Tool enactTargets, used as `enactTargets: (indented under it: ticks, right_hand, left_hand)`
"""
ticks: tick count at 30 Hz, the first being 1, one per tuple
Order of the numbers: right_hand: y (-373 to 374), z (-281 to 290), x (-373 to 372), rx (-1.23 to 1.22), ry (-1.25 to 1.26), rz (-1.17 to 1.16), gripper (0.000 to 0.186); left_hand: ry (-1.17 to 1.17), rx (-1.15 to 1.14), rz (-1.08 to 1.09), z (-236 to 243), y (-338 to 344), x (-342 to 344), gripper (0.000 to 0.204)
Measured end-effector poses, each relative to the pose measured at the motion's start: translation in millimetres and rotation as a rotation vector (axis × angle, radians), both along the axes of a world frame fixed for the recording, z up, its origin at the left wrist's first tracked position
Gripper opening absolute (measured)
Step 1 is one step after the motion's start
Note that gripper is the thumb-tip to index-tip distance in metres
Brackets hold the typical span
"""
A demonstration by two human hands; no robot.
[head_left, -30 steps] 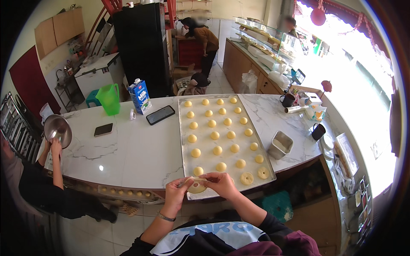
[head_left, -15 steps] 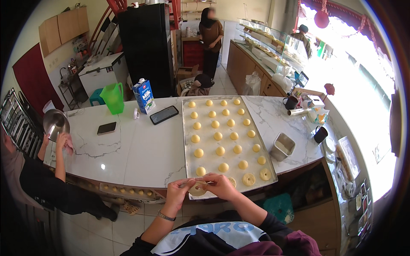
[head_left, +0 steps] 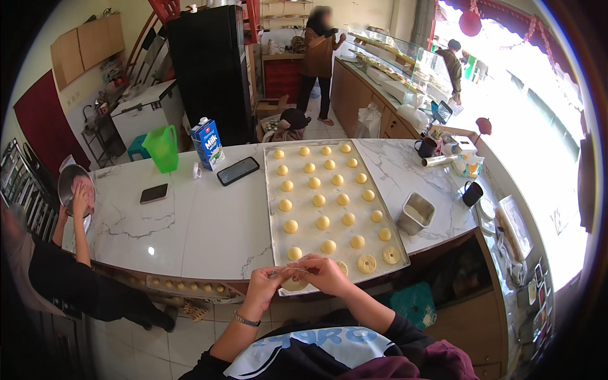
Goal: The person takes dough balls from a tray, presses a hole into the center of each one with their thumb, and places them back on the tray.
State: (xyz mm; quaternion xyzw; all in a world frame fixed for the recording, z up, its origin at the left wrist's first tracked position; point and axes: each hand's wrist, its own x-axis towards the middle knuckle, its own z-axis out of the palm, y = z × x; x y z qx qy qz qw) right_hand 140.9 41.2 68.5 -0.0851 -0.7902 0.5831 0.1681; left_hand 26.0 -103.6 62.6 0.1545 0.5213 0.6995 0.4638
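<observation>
My left hand [head_left: 263,289] and right hand [head_left: 325,276]: fingertips together, grip unclear, over flat pale-yellow dough round [head_left: 294,286]; likely soft, tearable; hold by rim.

Broad lane over the marble counter [head_left: 215,231], left of the tray [head_left: 305,238]! Large phone [head_left: 238,171] and milk carton [head_left: 206,145] block its far end; dough balls [head_left: 323,222] stud the tray, metal tin [head_left: 416,214] flanking right.
</observation>
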Motion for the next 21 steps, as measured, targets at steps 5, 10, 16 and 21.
enactTargets:
  ticks: [5, 10, 16, 21]
  right_hand:
    - [0.5, 20.6, -0.2, -0.098, -0.111, 0.071, 0.027]
    - [3.8, 16.4, -1.7, 0.198, -0.165, 0.233, 0.029]
    - [9.6, 18.4, -5.2, -0.215, -0.203, 0.208, 0.029]
    - [1.7, 20.9, -3.4, 0.067, -0.093, 0.163, 0.028]
  left_hand:
    - [0.085, -0.024, 0.05, -1.4, -5.1, -1.9, 0.022]
    - [0.185, -0.116, -0.075, 11.4, -6.5, -1.4, 0.021]
    - [0.153, -0.056, -0.021, 12.3, -6.9, -0.4, 0.022]
    - [0.246, -0.132, -0.043, 12.0, -8.1, -1.3, 0.023]
